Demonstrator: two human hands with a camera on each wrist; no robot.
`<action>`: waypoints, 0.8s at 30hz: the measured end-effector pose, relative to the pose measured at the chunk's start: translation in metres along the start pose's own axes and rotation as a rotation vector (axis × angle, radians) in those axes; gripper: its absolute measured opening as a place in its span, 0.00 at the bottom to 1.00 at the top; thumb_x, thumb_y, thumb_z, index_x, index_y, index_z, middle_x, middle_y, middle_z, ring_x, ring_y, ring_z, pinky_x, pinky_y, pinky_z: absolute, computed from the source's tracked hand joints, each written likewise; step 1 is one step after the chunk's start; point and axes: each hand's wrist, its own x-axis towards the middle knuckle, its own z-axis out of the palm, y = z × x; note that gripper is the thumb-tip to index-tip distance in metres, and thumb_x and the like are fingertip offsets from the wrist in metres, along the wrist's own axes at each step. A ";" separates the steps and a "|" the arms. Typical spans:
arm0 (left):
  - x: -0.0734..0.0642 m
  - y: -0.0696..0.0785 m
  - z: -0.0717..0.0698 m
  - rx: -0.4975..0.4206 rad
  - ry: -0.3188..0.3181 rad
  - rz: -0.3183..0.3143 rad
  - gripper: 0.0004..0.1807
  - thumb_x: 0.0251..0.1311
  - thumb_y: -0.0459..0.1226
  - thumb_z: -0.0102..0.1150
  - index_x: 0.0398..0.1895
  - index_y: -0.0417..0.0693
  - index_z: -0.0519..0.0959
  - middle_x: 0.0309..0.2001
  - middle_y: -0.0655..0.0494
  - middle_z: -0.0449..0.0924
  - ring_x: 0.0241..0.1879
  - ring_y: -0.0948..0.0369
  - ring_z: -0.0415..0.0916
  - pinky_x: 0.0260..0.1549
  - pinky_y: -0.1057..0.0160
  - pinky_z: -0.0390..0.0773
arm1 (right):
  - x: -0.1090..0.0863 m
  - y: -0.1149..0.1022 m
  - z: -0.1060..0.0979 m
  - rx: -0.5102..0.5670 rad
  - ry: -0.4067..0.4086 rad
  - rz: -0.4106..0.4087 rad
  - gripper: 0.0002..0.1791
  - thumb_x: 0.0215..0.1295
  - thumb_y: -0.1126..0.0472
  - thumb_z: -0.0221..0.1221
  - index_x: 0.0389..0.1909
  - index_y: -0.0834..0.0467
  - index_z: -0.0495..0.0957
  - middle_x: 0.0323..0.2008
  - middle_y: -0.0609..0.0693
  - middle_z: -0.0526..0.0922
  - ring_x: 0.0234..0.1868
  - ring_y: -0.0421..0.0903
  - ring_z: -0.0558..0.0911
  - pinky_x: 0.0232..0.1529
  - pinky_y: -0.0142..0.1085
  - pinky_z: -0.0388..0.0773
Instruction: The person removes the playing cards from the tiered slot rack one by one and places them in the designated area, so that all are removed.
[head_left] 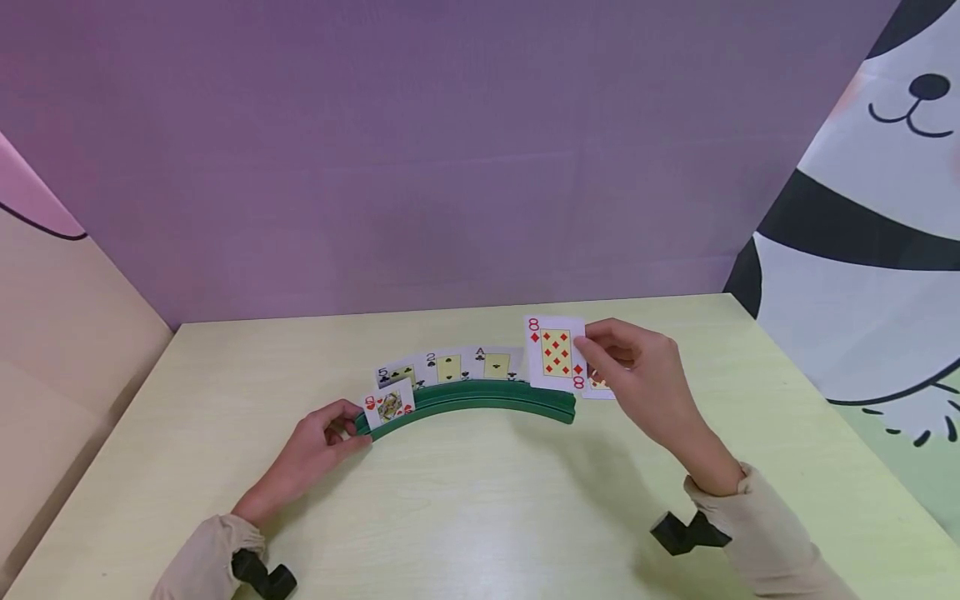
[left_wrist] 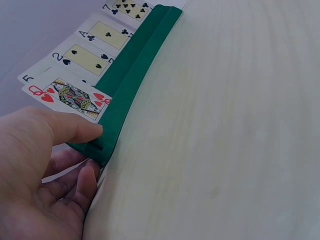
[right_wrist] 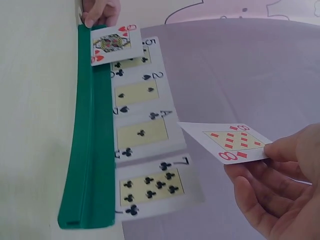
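Note:
A curved green playing-card holder (head_left: 480,396) stands on the table. My left hand (head_left: 318,442) grips its left end, thumb on the front face and fingers around the end. Close to that thumb, the queen of hearts (left_wrist: 72,97) stands in the front slot. Behind it, the back slot carries a black five (head_left: 393,375), the two of spades (right_wrist: 136,92), the ace of clubs (right_wrist: 142,132) and the seven of clubs (right_wrist: 155,187). My right hand (head_left: 637,375) pinches the eight of diamonds (head_left: 555,354) by its edge, above the holder's right end and apart from it in the right wrist view.
Part of another card (head_left: 600,390) shows behind my right hand; its face is mostly hidden. The pale wooden table (head_left: 465,508) meets a purple backdrop (head_left: 450,167) at the back. A panda-printed panel (head_left: 862,208) borders the right side.

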 end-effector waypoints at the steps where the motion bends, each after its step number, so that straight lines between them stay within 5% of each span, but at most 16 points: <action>1: 0.000 0.000 0.000 0.001 0.000 0.001 0.18 0.60 0.33 0.67 0.51 0.37 0.76 0.37 0.51 0.76 0.32 0.58 0.68 0.31 0.68 0.69 | 0.000 0.001 -0.002 -0.006 0.008 0.001 0.08 0.67 0.63 0.64 0.44 0.61 0.83 0.31 0.51 0.86 0.25 0.40 0.83 0.29 0.26 0.78; 24: 0.000 -0.001 0.000 0.007 0.002 -0.011 0.18 0.60 0.33 0.67 0.51 0.38 0.76 0.37 0.51 0.76 0.33 0.58 0.68 0.32 0.67 0.69 | 0.002 0.029 -0.034 -0.084 0.080 0.083 0.12 0.69 0.60 0.62 0.46 0.64 0.83 0.32 0.58 0.87 0.23 0.39 0.82 0.28 0.23 0.76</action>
